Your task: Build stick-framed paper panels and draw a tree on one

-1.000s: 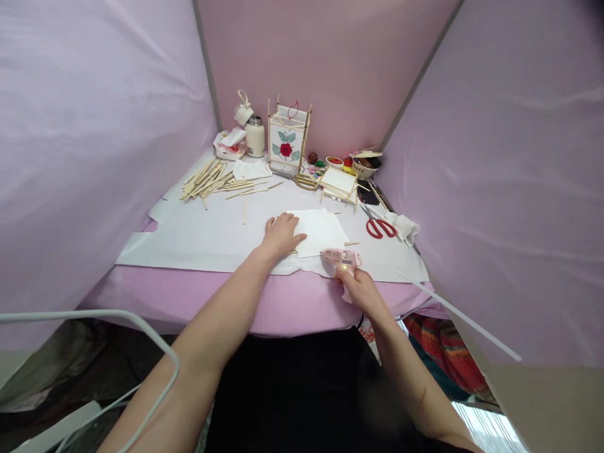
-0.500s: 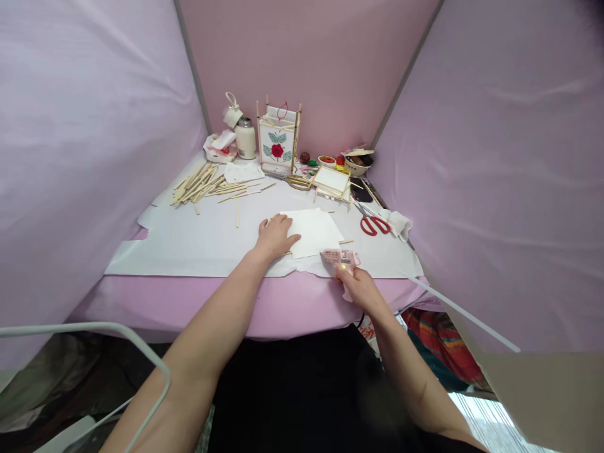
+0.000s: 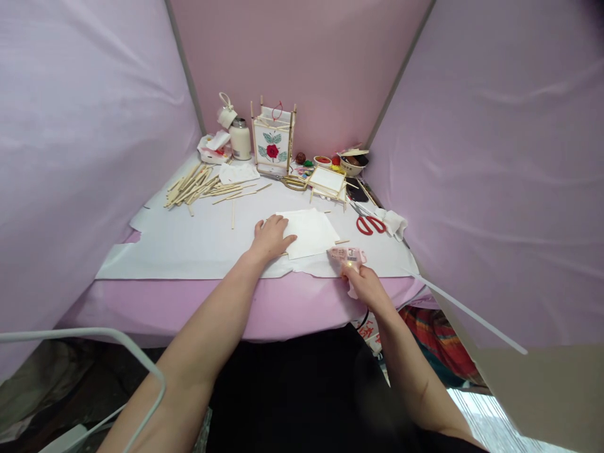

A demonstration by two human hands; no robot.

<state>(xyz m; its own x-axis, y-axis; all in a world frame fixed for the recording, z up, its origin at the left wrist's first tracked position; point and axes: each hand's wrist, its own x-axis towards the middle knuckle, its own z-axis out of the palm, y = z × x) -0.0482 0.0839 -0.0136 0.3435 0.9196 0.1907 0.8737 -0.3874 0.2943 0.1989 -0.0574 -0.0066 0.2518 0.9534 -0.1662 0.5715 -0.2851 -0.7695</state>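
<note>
My left hand (image 3: pixel 272 237) lies with its fingers apart on the left edge of a white sheet of paper (image 3: pixel 311 234), pressing it to the table. Thin wooden sticks poke out from beneath the sheet, one of them a short stick (image 3: pixel 343 242) at its right edge. In my right hand (image 3: pixel 363 283) is a pink hot glue gun (image 3: pixel 349 257), gripped by its handle. The gun's nozzle points left, just off the lower right corner of the paper. Part of the handle is hidden by my fingers.
A pile of wooden sticks (image 3: pixel 193 185) lies at the left. Behind stand a cream bottle (image 3: pixel 240 139) and a stick-framed lantern (image 3: pixel 272 148) with a red rose. Small paper-covered frames (image 3: pixel 327 180), gold-handled scissors (image 3: pixel 295 182) and red-handled scissors (image 3: pixel 370 224) lie toward the right.
The glue gun has moved slightly right, away from the paper's corner. My left hand keeps its place on the sheet. The whole view has shifted a little.
</note>
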